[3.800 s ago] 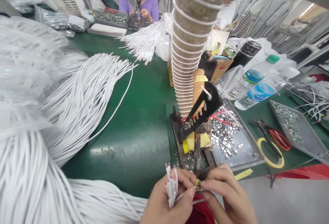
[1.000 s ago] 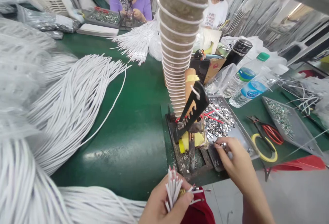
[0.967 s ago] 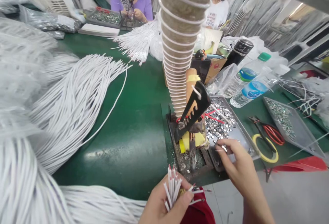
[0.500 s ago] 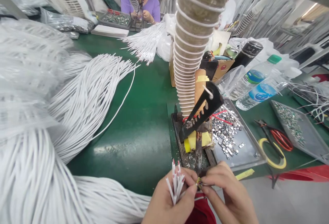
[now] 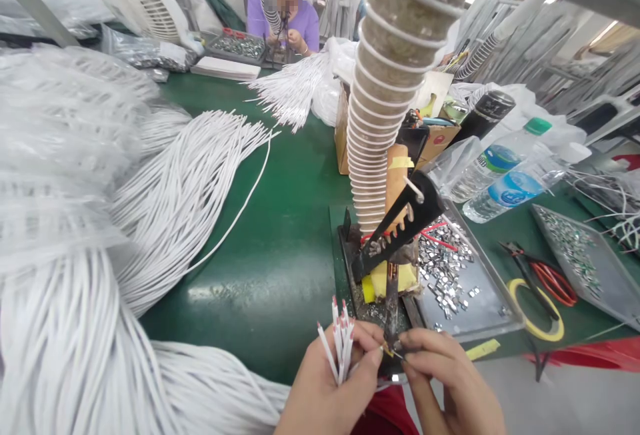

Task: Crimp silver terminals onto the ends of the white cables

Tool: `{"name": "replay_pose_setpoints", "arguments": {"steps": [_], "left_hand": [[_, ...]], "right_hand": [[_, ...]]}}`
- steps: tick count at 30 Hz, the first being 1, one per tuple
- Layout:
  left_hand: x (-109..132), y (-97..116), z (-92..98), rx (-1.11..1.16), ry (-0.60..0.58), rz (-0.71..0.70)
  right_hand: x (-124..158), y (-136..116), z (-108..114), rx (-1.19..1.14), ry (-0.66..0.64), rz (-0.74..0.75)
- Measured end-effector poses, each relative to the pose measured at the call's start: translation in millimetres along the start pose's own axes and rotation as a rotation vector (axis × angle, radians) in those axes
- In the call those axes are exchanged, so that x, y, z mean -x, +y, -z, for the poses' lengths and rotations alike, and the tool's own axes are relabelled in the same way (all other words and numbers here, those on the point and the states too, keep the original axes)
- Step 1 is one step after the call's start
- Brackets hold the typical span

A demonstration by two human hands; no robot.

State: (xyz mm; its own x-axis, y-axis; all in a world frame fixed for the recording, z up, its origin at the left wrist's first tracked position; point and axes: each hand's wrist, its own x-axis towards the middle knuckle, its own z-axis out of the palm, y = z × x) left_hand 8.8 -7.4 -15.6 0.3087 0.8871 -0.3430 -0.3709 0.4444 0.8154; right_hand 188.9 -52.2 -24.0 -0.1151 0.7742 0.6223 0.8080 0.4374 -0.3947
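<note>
My left hand (image 5: 340,378) is closed around several cut white wires (image 5: 341,345), their reddish tips pointing up. Its thumb and forefinger pinch a tiny yellowish end right under the soldering iron's tip (image 5: 392,328). Close beside it, my right hand (image 5: 447,375) is closed in a pinch on a thin silvery strand of solder wire (image 5: 399,355) that reaches toward the same spot. The soldering iron stands tip down in a black bracket (image 5: 400,235), its orange handle (image 5: 397,175) uppermost. Fingers partly hide the joint at the tip.
Large bundles of white wire (image 5: 190,202) cover the left side. A ribbed fume hose (image 5: 395,75) comes down behind the iron. To the right are a tray (image 5: 487,298) of small metal parts, pliers (image 5: 550,282), yellow tape (image 5: 537,328) and water bottles (image 5: 515,188). A person in purple (image 5: 307,22) works opposite.
The view has shifted slightly, so the table things sit a little lower and further right. My pinching fingers stay at the iron's tip, with the thin strand now angled more toward it.
</note>
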Motion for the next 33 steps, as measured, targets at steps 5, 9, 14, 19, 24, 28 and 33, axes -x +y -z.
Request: {"name": "replay_pose_setpoints", "arguments": {"steps": [5,9,14,19,24,28,33], "left_hand": [[1,5,-2.4,0.042,0.017,0.010],[1,7,-4.2,0.004,0.012,-0.012],[2,10,-6.7,-0.075,0.031,-0.103],[3,7,-6.8,-0.074,0.021,-0.046],[0,7,-6.4,-0.091,0.045,0.033],[0,15,-6.9,0.001,0.048,0.120],[2,16,-4.2,0.034,0.028,0.144]], "right_hand": [[-4,2,-2,0.035,0.015,0.037],[-6,-4,-5,0.068,0.059,0.030],[-5,-18,-14,0.148,0.178,-0.043],[-8,-11,-9,0.026,0.055,-0.032],[-8,-3,-4,0.005,0.028,0.013],[-4,-12,-8,0.117,0.072,-0.052],[-5,-15,-11,0.098,0.084,-0.034]]}}
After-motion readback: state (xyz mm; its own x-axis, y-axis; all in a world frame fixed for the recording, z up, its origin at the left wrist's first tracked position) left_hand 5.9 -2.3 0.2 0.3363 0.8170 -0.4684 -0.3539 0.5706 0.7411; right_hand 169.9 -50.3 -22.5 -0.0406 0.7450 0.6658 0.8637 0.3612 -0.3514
